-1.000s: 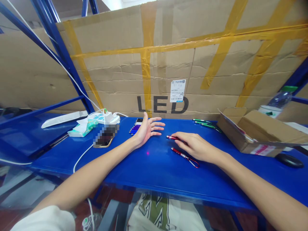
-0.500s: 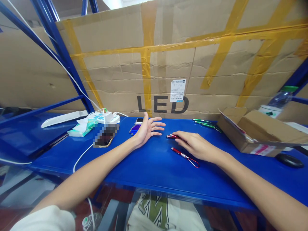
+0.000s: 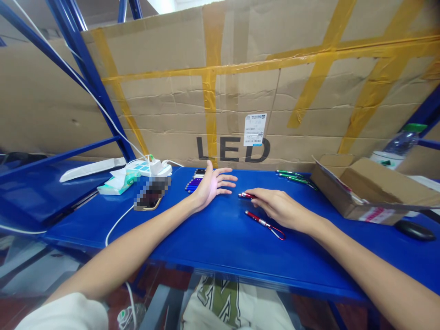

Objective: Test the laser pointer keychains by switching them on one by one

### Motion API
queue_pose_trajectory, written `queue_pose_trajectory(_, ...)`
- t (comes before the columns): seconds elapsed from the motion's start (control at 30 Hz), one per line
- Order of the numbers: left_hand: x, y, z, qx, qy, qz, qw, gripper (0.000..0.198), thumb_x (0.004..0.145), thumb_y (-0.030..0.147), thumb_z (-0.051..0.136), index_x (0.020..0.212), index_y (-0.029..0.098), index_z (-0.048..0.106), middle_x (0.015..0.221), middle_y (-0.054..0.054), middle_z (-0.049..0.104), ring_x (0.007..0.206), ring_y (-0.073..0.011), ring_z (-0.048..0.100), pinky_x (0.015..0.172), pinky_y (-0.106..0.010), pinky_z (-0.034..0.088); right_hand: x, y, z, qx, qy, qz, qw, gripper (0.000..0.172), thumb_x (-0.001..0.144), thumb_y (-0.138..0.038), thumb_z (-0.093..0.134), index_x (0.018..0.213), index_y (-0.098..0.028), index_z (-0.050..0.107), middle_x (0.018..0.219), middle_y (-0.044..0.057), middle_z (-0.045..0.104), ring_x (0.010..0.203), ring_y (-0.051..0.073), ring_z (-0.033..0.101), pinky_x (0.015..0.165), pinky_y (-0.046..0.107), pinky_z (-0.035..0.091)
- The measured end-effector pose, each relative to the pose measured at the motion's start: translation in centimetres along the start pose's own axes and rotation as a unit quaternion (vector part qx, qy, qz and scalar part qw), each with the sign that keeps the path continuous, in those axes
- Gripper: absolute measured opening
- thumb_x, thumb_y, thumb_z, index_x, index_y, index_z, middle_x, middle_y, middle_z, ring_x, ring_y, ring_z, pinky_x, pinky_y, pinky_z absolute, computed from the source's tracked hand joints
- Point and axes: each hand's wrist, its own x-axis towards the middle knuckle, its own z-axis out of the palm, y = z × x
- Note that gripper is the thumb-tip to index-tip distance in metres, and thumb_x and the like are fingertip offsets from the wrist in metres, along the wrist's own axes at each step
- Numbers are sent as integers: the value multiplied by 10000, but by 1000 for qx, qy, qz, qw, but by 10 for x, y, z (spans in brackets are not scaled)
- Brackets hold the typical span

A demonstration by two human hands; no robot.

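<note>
My right hand (image 3: 279, 205) grips a small red penlight (image 3: 244, 195) just above the blue table, its silver tip pointing left. My left hand (image 3: 209, 187) is open and holds nothing, with its palm turned towards that tip and its fingers apart. A pinkish-violet glow lies on the left palm. A second red penlight (image 3: 257, 218) with a wrist loop rests on the table below my right hand. Behind my left hand lie several purple, blue, white and black pen-like sticks (image 3: 193, 184), partly hidden by it.
Several green pens (image 3: 292, 177) lie near the back, beside an open cardboard box (image 3: 357, 192). A black mouse (image 3: 415, 230) and a bottle (image 3: 395, 146) are at right. On the left are a phone (image 3: 151, 195), tissues (image 3: 118, 181) and a power strip (image 3: 151, 168). A large carton (image 3: 165, 105) stands behind.
A pinkish-violet glow has appeared on my left palm. Both hands have stayed almost in place, and the red penlight is still in my right hand.
</note>
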Motion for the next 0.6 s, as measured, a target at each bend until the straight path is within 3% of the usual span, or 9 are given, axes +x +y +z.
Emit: queue_pose_trajectory(0.6,-1,0,0,-3,-12,0,1000,890,1007,846,175,1358,163,625,1281,-196,736,1062,-286,725,844,-372,596,2,-11,-5,-8,-20,-6,1000,390,1150,-391,398,1386,-242,672,1348,109,761,1195,289,736,1012,453,579)
